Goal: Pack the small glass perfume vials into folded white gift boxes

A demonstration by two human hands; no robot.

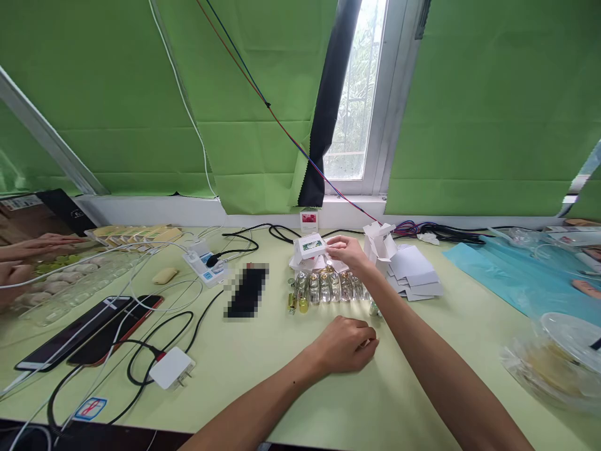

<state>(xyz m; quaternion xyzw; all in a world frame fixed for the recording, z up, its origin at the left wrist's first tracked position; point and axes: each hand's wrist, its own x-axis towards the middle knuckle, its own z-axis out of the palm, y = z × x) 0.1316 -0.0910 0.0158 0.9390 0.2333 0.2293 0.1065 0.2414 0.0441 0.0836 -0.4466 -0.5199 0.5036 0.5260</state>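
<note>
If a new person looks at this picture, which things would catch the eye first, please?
First, probably, the large green blinds across the back, broken by the bright window near the upper middle. Then the right hand at the centre, holding a small white box by the row of shiny clear bottles. Nearer the camera, the left hand rests loosely curled on the pale table.

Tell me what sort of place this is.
Probably a small workroom, perhaps a packing area. The signs are a row of small clear bottles on the table, an open white carton beyond them, and a printed white box in the person's right hand.
</note>
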